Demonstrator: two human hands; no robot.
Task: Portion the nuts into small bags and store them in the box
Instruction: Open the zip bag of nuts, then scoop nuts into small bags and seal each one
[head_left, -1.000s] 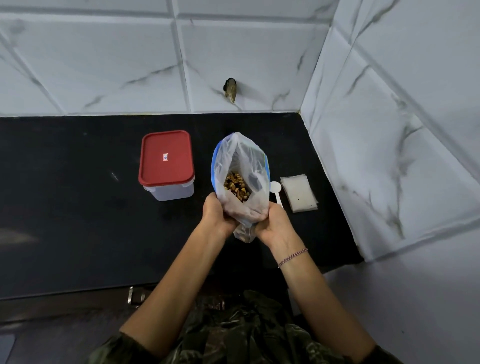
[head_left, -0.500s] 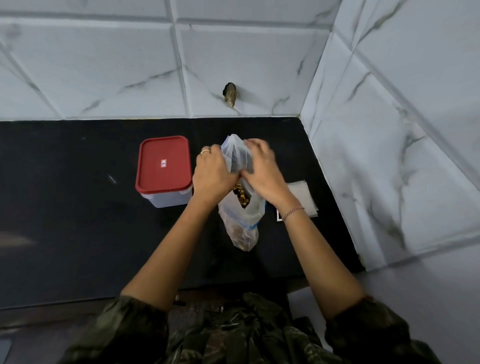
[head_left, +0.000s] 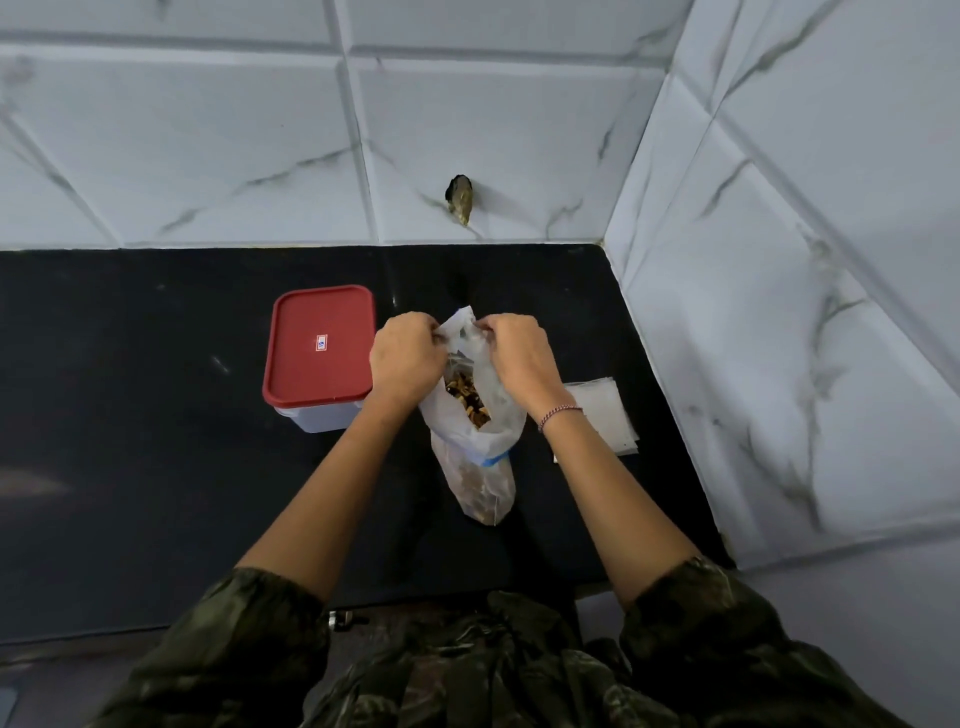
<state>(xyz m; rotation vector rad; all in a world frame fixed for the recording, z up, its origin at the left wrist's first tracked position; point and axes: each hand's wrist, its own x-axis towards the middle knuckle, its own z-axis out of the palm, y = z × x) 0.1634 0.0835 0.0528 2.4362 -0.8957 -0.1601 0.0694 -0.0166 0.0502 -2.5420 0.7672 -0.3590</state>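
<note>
Hands have spread since 0.5 s ago: left hand (head_left: 404, 358) and right hand (head_left: 519, 353) each pinch the bag (head_left: 475, 415) mouth, standing on counter (head_left: 130, 415) beside box (head_left: 319, 353); uneven pull could tip it, spilling nuts (head_left: 467, 400)

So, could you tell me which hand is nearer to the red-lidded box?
The left hand: it grips the nut bag right beside the red-lidded box. The right hand holds the bag's far side, away from the box.
</note>
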